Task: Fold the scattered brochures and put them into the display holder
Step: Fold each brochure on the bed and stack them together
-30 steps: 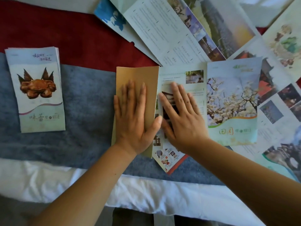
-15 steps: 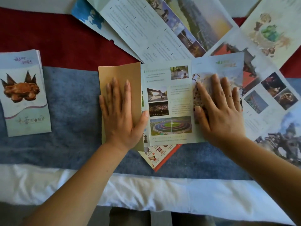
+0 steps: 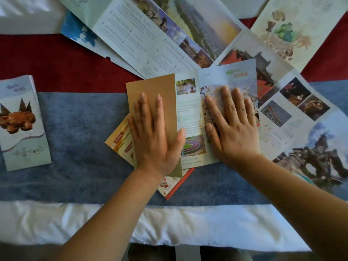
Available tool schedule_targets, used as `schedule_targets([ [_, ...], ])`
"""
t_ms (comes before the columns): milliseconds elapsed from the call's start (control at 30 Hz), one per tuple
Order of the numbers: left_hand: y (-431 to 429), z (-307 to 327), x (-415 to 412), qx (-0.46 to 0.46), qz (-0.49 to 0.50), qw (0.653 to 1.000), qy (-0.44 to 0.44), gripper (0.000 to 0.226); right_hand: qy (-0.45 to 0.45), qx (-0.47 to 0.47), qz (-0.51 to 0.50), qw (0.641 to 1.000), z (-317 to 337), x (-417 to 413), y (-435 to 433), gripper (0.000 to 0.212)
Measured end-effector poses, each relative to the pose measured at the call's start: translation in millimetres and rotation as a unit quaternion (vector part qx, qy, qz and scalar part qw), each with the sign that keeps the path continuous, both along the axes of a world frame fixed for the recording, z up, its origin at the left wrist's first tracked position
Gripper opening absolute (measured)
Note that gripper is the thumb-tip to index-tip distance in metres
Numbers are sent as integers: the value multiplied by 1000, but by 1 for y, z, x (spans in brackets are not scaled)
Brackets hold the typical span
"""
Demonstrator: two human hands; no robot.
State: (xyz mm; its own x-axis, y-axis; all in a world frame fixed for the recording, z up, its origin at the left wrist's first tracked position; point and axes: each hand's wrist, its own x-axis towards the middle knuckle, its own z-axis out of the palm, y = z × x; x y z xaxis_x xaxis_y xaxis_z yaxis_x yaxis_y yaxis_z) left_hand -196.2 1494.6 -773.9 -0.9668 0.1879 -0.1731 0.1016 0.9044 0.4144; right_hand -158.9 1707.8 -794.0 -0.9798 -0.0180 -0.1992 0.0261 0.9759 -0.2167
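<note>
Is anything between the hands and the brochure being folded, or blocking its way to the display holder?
Nothing: left hand and right hand press flat on the brochure. No holder in view; that path cannot be judged.

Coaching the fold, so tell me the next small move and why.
Probably slide the right hand leftward, drawing the blossom panel over the exposed text strip; the left hand pins the brown panel flat.

Both hands are laid flat, palms down, side by side; the left hand [image 3: 154,136] has fingers straight and thumb spread, the right hand [image 3: 233,127] has fingers slightly splayed; both forearms are extended forward
</note>
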Motion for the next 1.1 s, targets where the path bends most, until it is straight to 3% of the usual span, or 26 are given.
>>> schedule_targets([
  [700,74,-10,0,-143,23,989,-28,92,52,-31,-12,998,-8,-2,-2,60],
  [1100,66,-27,-3,-181,-2,983,35,80,77,-57,-36,995,-3,-4,-8,58],
])
